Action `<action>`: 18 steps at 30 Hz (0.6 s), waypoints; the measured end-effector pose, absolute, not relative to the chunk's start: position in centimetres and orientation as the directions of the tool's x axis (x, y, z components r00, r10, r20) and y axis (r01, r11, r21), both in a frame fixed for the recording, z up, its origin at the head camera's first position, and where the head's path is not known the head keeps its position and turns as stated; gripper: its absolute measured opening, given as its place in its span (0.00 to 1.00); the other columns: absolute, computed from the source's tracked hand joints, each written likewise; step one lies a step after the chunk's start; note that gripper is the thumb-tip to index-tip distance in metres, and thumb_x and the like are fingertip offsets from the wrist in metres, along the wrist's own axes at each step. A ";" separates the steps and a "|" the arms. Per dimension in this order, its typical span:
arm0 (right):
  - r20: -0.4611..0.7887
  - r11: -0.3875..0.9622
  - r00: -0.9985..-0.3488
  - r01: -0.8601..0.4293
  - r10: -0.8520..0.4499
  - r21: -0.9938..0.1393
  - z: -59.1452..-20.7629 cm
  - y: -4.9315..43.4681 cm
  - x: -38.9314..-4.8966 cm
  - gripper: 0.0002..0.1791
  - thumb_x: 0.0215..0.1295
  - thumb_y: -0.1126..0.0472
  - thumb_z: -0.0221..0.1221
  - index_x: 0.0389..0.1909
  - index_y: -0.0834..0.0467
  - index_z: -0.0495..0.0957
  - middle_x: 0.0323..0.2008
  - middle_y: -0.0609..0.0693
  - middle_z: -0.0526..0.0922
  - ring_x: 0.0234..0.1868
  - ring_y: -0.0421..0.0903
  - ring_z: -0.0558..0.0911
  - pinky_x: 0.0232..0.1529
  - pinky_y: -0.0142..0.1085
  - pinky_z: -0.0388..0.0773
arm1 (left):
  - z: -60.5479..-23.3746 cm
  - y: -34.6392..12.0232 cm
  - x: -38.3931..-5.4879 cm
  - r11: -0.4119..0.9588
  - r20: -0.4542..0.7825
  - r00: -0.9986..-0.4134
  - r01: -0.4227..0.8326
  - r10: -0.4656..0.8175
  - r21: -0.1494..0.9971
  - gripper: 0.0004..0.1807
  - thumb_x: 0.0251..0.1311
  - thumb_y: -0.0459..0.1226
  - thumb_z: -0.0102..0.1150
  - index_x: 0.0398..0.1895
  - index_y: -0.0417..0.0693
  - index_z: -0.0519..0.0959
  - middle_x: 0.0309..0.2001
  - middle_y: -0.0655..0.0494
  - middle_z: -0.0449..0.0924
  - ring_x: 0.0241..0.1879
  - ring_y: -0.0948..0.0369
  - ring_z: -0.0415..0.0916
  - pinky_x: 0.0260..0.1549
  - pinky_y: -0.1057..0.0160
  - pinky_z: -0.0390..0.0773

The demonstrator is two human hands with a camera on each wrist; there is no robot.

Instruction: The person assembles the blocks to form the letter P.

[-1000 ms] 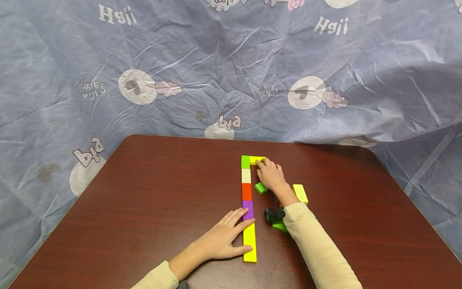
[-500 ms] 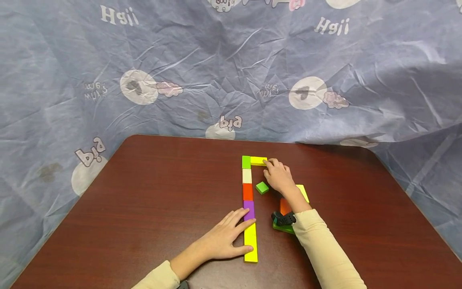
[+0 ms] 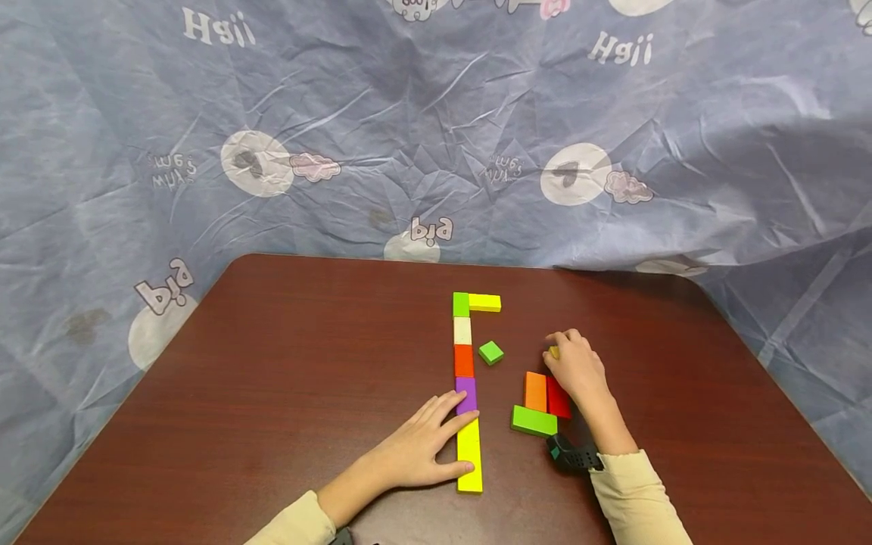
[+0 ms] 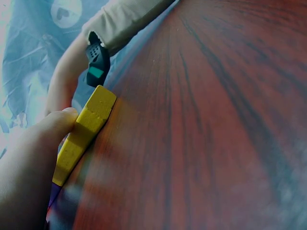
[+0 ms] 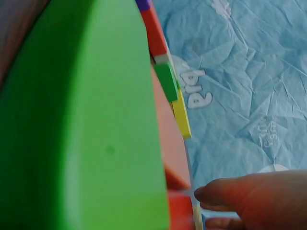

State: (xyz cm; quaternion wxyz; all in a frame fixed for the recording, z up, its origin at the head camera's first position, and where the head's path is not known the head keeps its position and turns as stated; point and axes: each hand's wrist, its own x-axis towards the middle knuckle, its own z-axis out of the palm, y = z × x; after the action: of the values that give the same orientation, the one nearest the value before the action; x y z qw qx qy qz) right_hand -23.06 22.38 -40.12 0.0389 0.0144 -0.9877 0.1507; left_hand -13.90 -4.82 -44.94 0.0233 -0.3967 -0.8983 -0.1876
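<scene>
A wrinkled blue-grey cloth [image 3: 381,113] printed with pale lettering fills the background behind a dark reddish-brown bench [image 3: 272,363]. On the bench, a straight row of blocks runs away from the person: a yellow stretch [image 3: 468,443] nearest, then a purple block [image 3: 470,399], a red block [image 3: 463,361], a white block [image 3: 462,331] and a green end block [image 3: 461,304]. The left hand [image 3: 425,446] lies against this row, fingers spread and gripping nothing, its tips resting on the purple and yellow parts. The right hand [image 3: 579,371] is bent down over a pale yellow block [image 3: 555,352], right of the row (most of it is hidden, so I cannot tell whether the fingers have grasped it). A black wristband [image 3: 579,456] circles that arm below the hand. Just beside it, a green slab [image 3: 534,421] lies across the near ends of an orange block [image 3: 535,391] and a scarlet block [image 3: 559,399]. A far yellow block [image 3: 484,303] juts rightward from the row's far end. Smallest is a little green block [image 3: 490,353], turned askew between the row and the right hand.
</scene>
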 end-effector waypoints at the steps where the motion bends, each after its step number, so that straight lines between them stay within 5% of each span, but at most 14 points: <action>1: 0.070 0.955 -0.997 -0.006 0.015 -0.297 -40.1 22.6 -22.9 0.19 0.60 0.59 0.54 0.49 0.65 0.71 0.48 0.65 0.69 0.46 0.60 0.69 0.43 0.54 0.72 | -44.9 -4.8 -13.9 0.614 0.192 -0.684 0.721 0.704 0.320 0.36 0.59 0.62 0.41 0.68 0.58 0.56 0.71 0.51 0.48 0.69 0.53 0.50 0.67 0.54 0.54; 6: 0.017 0.942 -0.993 0.106 0.118 -0.319 -40.3 23.1 -22.9 0.23 0.55 0.56 0.58 0.44 0.68 0.66 0.39 0.65 0.68 0.35 0.57 0.71 0.30 0.47 0.74 | -44.9 -4.8 -13.9 0.612 0.190 -0.681 0.724 0.707 0.318 0.36 0.59 0.62 0.40 0.68 0.57 0.55 0.71 0.51 0.48 0.70 0.53 0.49 0.67 0.54 0.54; 13: 0.158 0.941 -0.982 -0.147 -0.102 -0.305 -41.3 22.5 -23.7 0.16 0.56 0.64 0.59 0.45 0.64 0.72 0.45 0.62 0.75 0.40 0.55 0.73 0.42 0.51 0.72 | -44.9 -4.8 -13.9 0.612 0.196 -0.679 0.727 0.707 0.311 0.36 0.59 0.62 0.41 0.68 0.57 0.56 0.71 0.51 0.49 0.70 0.54 0.49 0.67 0.55 0.54; 18: 0.171 0.957 -0.981 -0.138 -0.095 -0.256 -40.7 22.3 -23.4 0.15 0.57 0.62 0.58 0.45 0.62 0.75 0.45 0.61 0.75 0.43 0.58 0.74 0.42 0.55 0.71 | -45.0 -4.9 -13.9 0.613 0.195 -0.678 0.728 0.708 0.308 0.36 0.59 0.62 0.41 0.68 0.57 0.56 0.71 0.51 0.49 0.70 0.54 0.49 0.67 0.55 0.54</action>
State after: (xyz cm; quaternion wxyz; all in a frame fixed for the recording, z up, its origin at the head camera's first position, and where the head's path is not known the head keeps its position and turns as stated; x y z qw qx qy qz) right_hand -23.35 22.34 -40.67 0.0786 0.0592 -0.9860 0.1348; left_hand -13.95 -4.92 -44.97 0.0269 -0.4001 -0.8975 -0.1836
